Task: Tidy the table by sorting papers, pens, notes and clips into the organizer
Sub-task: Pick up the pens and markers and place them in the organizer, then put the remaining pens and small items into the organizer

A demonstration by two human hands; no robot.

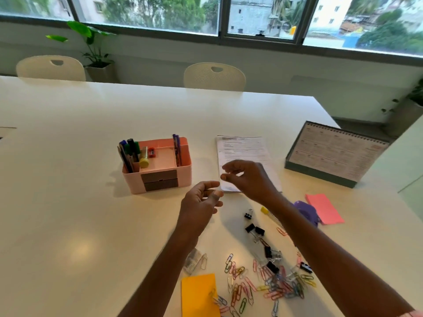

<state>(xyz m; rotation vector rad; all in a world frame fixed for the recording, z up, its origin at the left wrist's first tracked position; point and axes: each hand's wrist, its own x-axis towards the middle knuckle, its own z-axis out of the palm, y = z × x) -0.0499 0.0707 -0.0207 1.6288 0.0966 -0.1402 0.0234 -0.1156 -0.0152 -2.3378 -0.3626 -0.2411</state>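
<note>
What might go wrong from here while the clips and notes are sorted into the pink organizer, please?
The paper clips lie scattered under the right forearm; a low sweep could knock some off the table. A few clips rest on the orange notes; lifting the pad may spill them. Binder clips are tangled among them, so handfuls could mix kinds.

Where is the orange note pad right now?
In the head view, the orange note pad lies bottom centre, on the table's near edge, just left of the scattered paper clips; a few clips rest on its right edge.
</note>
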